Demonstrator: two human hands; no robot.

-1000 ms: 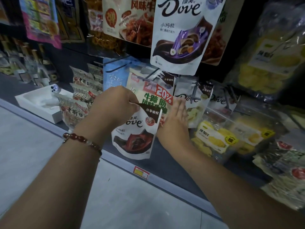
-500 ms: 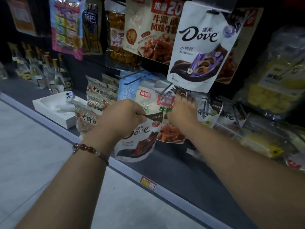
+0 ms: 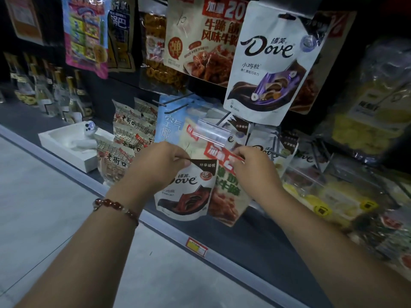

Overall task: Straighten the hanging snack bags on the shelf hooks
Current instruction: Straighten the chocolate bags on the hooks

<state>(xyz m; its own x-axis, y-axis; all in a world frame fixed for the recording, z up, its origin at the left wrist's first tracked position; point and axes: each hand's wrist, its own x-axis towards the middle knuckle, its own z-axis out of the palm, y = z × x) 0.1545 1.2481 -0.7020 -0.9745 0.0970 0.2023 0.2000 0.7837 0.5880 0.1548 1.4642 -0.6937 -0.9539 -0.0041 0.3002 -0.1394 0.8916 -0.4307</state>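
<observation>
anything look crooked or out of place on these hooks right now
Yes. The small Dove bag pinched by the left hand hangs tilted, overlapping the beef snack bag that the right hand grips by its top. Both sit slanted below the clear price tag holder, unlike the large Dove bag above.

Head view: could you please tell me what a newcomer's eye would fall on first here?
The two hands at centre: the left hand grips the small Dove bag, and the right hand pinches the red-labelled snack bag behind it. Above right hangs a large white Dove bag. A beaded bracelet circles the left wrist.
</observation>
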